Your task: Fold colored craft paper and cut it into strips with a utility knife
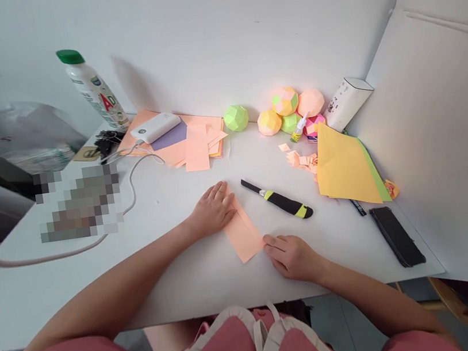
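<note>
An orange sheet of paper (242, 237) lies slantwise in front of me, with a fold line or folded strip along its right long side. Spread flat, my left hand (214, 208) presses on the paper's upper left part. The fingers of my right hand (291, 256) are closed at its lower right corner and seem to pinch it there. Just right of the paper rests a utility knife (278, 198), black and yellow-green, its dark blade pointing to the upper left. Neither hand touches it.
Behind are paper balls (284, 101), a small glue bottle (299, 129), orange scraps (301, 159) and stacked paper (192, 124) under a power bank (156, 128). Yellow sheets (346, 165) and a phone (398, 235) lie right. A bottle (94, 90) and white cable (132, 184) are left.
</note>
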`<state>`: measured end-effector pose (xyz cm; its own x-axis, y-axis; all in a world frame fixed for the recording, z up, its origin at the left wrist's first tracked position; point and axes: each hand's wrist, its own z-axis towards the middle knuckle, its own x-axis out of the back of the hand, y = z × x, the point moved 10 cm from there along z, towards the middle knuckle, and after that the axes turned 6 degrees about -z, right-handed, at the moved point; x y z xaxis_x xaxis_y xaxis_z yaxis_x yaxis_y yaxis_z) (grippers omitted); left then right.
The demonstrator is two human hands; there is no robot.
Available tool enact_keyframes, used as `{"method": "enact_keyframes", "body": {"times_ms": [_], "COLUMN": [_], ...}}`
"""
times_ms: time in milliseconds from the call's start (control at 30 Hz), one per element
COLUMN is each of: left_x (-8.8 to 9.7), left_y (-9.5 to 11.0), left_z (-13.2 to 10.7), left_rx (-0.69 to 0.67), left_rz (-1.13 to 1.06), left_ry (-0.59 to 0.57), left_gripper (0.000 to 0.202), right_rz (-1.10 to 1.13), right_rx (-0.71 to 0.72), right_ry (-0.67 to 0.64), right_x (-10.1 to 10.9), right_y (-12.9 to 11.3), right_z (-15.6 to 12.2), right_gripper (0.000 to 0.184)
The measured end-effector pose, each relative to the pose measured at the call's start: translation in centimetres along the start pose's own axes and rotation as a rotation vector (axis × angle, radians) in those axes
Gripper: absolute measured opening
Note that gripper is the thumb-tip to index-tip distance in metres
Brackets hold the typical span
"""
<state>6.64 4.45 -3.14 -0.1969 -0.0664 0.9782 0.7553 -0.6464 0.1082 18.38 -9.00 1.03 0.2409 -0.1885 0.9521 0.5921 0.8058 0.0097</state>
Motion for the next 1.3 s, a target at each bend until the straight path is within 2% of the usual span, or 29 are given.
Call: {"method": "enact_keyframes", "body": {"times_ms": [133,267,333,433,533,633,767,833,900,1000,1100,1200,1300], "left_x": [0.1,-0.4,-0.7,-1.0,-0.6,0.3,0.4,0.1,-0.3,-1.1,-1.5,-1.4,-1.3], "left_y": [0.5,1.0,1.2,1.2,1.1,1.8,3.0,3.3,3.6,3.9,4.1,4.1,4.0], "left_z": [0.4,0.9,1.0,0.9,0.7,0.6,0.5,0.2,-0.1,-0.5,-0.7,-0.7,-0.7], "left_rx": [0.05,0.18,0.219,0.231,0.228,0.196,0.182,0.193,0.202,0.205,0.198,0.184,0.177], "left_rz": [0.019,0.035,0.036,0.007,-0.01,-0.015,-0.056,-0.059,-0.061,-0.072,-0.059,-0.063,-0.09], "left_ry": [-0.018,-0.034,-0.03,-0.017,0.008,0.027,0.003,0.005,0.001,-0.034,-0.067,-0.048,-0.019], "left_gripper": [0.049,0.081,0.089,0.088,0.084,0.071,0.054,0.054,0.065,0.093,0.102,0.102,0.102], "right_rz": [-0.03,0.002,0.075,0.117,-0.059,-0.182,-0.095,-0.038,0.023,0.141,0.235,0.213,0.151], "right_rx": [0.024,0.018,-0.007,-0.128,-0.348,-0.471,-0.457,-0.439,-0.429,-0.438,-0.478,-0.476,-0.476], "right_ry": [0.066,0.122,0.131,0.18,0.258,0.167,0.032,0.045,0.087,0.116,0.086,0.02,-0.04], "right_x": [0.4,0.7,0.9,1.8,2.9,1.8,-0.1,0.5,1.9,4.2,5.4,5.6,5.2], "right_y": [-0.4,-0.3,0.4,3.0,7.2,10.7,12.6,12.4,11.8,9.9,7.5,4.8,3.1], "right_z": [-0.4,-0.3,-0.2,-0.3,-1.0,-1.3,-1.0,-1.5,-2.7,-6.0,-9.6,-11.8,-12.6], "right_gripper": [0.019,0.018,0.019,0.019,0.019,0.03,0.034,0.033,0.032,0.033,0.038,0.039,0.039]}}
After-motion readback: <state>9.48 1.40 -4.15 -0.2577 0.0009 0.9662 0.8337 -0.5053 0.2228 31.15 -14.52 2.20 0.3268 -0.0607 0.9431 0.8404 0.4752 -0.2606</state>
